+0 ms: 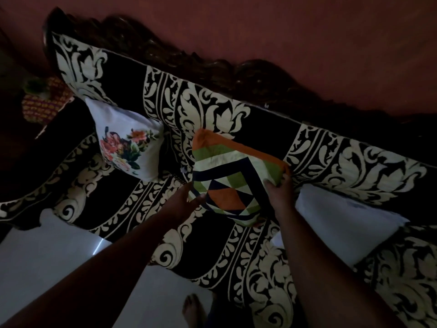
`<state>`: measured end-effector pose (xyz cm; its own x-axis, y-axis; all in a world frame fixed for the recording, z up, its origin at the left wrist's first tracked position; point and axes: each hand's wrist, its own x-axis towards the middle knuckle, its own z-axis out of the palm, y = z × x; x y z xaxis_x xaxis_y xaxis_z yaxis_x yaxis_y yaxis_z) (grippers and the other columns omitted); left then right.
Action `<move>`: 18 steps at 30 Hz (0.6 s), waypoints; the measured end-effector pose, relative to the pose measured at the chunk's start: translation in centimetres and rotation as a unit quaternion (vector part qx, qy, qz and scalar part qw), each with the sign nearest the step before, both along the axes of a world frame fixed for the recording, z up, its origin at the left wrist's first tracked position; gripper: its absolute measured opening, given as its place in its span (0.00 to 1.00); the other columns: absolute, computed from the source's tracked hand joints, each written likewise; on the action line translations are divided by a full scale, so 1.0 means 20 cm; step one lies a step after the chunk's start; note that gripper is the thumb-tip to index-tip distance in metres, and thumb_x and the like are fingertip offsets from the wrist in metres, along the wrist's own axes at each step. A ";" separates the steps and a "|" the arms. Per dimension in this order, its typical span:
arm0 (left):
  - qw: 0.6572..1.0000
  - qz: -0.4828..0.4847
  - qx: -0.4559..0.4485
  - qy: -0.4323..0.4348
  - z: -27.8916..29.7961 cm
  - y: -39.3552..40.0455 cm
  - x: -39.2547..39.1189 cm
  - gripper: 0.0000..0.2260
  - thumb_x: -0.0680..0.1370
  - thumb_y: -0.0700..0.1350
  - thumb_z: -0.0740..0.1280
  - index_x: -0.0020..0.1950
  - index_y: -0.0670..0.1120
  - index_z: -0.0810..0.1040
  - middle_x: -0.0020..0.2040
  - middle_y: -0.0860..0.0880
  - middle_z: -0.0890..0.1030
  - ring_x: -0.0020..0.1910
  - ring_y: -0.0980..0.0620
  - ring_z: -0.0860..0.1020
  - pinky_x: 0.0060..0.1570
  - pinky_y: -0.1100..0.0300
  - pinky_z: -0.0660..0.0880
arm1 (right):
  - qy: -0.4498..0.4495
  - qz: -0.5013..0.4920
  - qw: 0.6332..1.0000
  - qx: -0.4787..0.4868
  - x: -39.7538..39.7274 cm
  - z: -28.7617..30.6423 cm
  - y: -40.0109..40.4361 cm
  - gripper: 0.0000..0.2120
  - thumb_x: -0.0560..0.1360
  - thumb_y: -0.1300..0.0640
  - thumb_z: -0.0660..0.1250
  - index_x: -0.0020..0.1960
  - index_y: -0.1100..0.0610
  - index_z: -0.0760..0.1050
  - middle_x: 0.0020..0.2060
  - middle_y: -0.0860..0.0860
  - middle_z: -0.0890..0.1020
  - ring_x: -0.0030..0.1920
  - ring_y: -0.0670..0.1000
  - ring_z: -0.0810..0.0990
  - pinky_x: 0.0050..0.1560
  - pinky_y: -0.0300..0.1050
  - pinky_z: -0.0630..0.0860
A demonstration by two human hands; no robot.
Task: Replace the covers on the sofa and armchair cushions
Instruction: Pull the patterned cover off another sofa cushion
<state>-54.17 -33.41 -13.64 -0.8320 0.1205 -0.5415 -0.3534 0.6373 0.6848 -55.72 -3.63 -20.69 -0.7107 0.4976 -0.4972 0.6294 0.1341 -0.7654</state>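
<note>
A cushion in a patchwork cover [233,179] of orange, green, cream and navy leans against the sofa back [260,129], which is draped in black cloth with cream leaf patterns. My left hand [185,202] touches the cushion's lower left edge. My right hand [280,192] grips its right edge, thumb on the front. A white cushion with a flower print [126,146] stands to the left. A plain white cushion or cover [340,218] lies on the seat to the right.
The dark carved wooden sofa frame [236,69] runs along a reddish wall. A red and yellow patterned cloth [45,102] lies at far left. Pale floor tiles [47,263] lie in front of the sofa, with my bare foot [192,308] on them. The room is dim.
</note>
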 end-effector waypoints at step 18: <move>0.994 -0.098 -0.046 0.003 0.00 -0.13 -0.01 0.29 0.80 0.57 0.67 0.79 0.52 0.64 0.68 0.54 0.71 0.66 0.56 0.72 0.58 0.64 0.68 | -0.039 0.270 0.883 0.383 -0.11 -0.06 -0.16 0.13 0.79 0.50 0.66 0.57 0.56 0.81 0.59 0.59 0.78 0.61 0.63 0.73 0.63 0.56 0.71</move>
